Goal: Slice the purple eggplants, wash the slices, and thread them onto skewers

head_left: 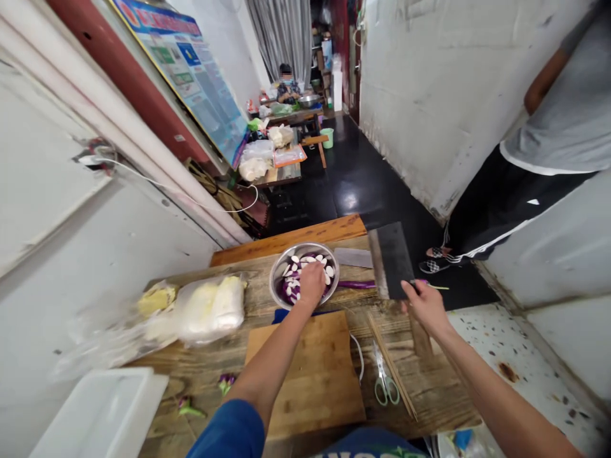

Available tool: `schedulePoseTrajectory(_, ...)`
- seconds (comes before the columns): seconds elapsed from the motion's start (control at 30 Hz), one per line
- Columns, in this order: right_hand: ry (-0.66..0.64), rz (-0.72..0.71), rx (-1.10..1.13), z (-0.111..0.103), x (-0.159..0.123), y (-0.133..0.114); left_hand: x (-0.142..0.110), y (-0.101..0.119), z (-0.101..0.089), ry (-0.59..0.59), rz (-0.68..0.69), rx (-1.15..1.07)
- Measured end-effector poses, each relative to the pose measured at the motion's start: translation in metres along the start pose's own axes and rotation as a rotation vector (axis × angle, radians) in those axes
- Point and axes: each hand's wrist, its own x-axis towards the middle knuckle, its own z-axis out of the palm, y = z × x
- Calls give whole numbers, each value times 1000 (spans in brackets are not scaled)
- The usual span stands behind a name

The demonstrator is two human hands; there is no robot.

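My left hand reaches down into a steel bowl, its fingers hidden behind the back of the hand. Purple-skinned, white-fleshed eggplant pieces lie in the bowl around it. My right hand is closed on the handle of a cleaver, whose broad dark blade is raised over the table's right edge. Partly behind the blade lies a long purple eggplant. Close to my body, under my left forearm, is a wooden cutting board.
Scissors and thin wooden sticks lie right of the board. On the left are bagged goods, a white container and eggplant stem ends. A person stands at right; another person sits at the back.
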Motion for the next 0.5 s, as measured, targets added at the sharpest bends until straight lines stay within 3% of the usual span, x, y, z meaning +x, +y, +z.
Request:
schedulePoseTrajectory(0.07, 129, 85, 86, -30, -21, 26, 5, 33, 22, -208, 263, -106)
schedulePoseTrajectory(0.13, 192, 186, 150, -53, -47, 48, 5, 66, 50, -369, 351, -151)
schedulePoseTrajectory(0.2, 220, 297, 209, -71, -75, 65, 3, 91, 77, -447, 301, -141)
schedulePoseTrajectory(0.3, 327, 464, 222, -93, -116, 82, 1, 108, 105, -466, 218, -114)
schedulePoseTrajectory(0.4, 428, 610, 167, -113, -147, 92, 7, 109, 118, -463, 164, -97)
schedulePoseTrajectory(0.5, 429, 671, 80, -127, -167, 103, 16, 111, 122, -477, 137, -91)
